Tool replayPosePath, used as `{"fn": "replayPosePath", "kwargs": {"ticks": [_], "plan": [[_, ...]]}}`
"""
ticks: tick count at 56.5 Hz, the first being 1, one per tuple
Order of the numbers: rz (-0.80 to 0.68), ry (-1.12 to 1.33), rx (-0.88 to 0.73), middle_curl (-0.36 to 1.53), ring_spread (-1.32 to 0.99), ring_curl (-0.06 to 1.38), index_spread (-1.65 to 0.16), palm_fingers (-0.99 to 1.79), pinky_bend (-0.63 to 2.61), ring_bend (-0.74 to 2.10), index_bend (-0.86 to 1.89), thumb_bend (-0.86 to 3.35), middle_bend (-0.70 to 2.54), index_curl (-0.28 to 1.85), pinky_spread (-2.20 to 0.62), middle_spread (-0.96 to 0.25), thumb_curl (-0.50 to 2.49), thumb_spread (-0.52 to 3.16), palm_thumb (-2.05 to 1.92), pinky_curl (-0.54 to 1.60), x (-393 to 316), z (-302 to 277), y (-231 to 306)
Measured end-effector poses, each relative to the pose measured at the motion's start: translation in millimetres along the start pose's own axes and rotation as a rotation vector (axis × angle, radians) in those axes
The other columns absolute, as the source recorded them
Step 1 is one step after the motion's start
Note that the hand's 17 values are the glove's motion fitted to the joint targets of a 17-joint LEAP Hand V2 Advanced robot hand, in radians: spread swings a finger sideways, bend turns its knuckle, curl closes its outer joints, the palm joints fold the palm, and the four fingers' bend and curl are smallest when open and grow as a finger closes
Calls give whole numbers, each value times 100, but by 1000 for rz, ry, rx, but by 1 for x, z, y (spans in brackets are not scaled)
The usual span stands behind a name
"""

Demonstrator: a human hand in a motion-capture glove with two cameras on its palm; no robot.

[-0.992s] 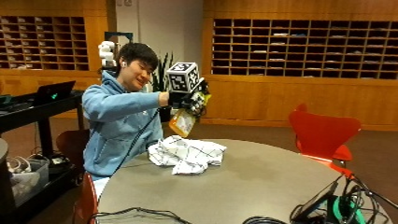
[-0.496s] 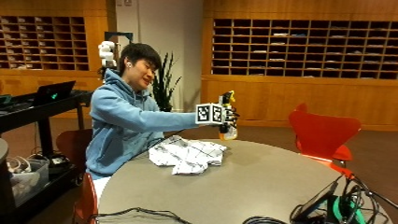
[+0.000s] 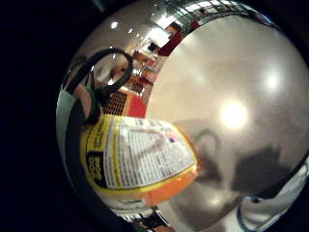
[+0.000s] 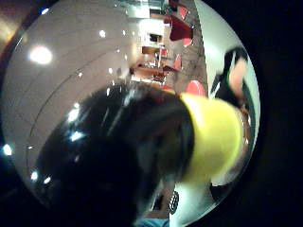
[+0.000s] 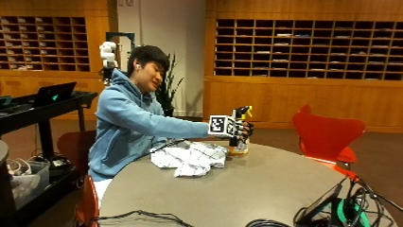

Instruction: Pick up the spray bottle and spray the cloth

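Note:
In the outside view the spray bottle [image 5: 239, 142], orange liquid with a yellow and black head, stands upright on the round grey table [image 5: 264, 189], just beyond the cloth. My gloved right hand [image 5: 242, 128] grips its neck and upper body. The white checked cloth [image 5: 189, 158] lies crumpled on the table in front of the person, to the left of the bottle. The little finger side palm view shows the bottle's yellow label [image 3: 140, 154] and orange base close over the table, with a cloth edge [image 3: 275, 208] nearby. In the thumb side palm view the bottle's black head and yellow collar [image 4: 208, 137] loom large.
A red chair [image 5: 327, 137] stands behind the table at the right. Cables and a dark device [image 5: 321, 208] lie at the table's near right edge. A black cart [image 5: 38, 109] with a laptop stands to the left of the person.
My hand has come down with the bottle from shoulder height, moved right past the cloth, and the bottle now stands on the table.

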State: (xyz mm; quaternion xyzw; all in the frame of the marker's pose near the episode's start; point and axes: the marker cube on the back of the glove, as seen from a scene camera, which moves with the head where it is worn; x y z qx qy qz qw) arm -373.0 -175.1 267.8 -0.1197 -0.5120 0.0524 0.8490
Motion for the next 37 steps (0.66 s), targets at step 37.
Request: {"fn": "replayPosePath", "kwargs": {"ticks": [37], "plan": [[-114, -47, -56, 40, -6, 39, -27, 37, 62, 50, 7, -3, 31, 14, 7, -9, 56, 85, 79, 40, -39, -114, 36]]}}
